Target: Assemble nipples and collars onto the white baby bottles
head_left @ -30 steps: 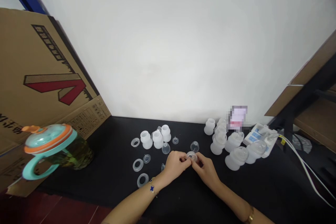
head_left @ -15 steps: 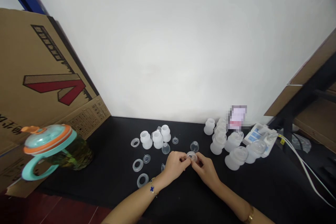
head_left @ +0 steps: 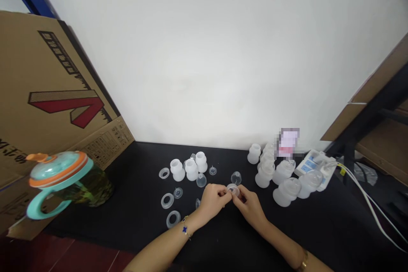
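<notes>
My left hand [head_left: 216, 197] and my right hand [head_left: 250, 206] meet at the middle of the black table. Between their fingertips they pinch a translucent bottle collar ring [head_left: 233, 188], with something clear inside that I cannot make out. Just beyond it rests a clear dome cap [head_left: 236, 177]. Left of my hands lie loose collar rings [head_left: 173, 219], clear silicone nipples [head_left: 178, 192] and another dome cap [head_left: 201, 180]. Behind these stand white open-necked baby bottles [head_left: 177, 170]. Part of a small clear piece [head_left: 198, 203] shows beside my left wrist.
Several white bottles, some with clear caps [head_left: 287, 191], stand at the right by a power strip [head_left: 314, 163] with white cables [head_left: 363, 191]. A blurred-out screen [head_left: 287, 141] leans near the wall. A teal-lidded jug [head_left: 68, 182] and a cardboard box [head_left: 57, 80] occupy the left.
</notes>
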A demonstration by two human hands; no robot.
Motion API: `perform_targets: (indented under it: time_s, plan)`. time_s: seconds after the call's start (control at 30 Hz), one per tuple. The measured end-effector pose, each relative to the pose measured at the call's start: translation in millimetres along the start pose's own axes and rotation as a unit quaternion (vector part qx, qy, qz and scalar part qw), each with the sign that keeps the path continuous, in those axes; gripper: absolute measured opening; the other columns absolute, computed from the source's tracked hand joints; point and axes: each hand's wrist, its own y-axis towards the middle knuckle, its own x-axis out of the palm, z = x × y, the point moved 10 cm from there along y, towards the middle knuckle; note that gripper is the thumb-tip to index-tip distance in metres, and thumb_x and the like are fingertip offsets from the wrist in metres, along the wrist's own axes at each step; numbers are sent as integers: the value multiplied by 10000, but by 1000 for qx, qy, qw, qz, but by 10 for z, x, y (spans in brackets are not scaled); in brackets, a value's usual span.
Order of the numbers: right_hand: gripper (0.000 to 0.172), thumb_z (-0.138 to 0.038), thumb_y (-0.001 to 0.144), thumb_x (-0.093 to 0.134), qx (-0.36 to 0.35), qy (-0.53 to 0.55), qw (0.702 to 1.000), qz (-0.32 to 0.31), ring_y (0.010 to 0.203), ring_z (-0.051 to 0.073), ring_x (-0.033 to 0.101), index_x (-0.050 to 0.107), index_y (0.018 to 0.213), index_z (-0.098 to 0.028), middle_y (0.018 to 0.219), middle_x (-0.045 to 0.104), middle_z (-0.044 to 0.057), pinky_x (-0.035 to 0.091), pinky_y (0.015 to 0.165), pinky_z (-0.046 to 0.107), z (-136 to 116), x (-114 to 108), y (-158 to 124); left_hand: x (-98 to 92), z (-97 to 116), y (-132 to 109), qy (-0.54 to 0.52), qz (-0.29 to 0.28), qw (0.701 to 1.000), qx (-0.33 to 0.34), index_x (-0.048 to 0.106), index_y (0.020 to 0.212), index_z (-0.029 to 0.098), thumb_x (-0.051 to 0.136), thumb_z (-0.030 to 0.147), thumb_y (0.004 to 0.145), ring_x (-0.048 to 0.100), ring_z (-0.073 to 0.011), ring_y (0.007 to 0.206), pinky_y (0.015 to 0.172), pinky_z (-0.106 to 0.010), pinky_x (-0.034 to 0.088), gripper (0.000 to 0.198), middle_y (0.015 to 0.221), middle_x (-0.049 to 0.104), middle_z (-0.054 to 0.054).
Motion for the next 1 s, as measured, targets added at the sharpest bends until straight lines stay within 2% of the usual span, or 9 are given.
perform_targets:
  time_s: [1.0]
  plan:
    - [332,-432,929,500,-4,1,1000,8,530,112,337,470,681,-214,579,360,-66,259,509,244,21,0,-4,2,4,-12,10,14,1000,12,582,506,171,523,326,857,471,-96,428,492,-224,296,388,432,550,24]
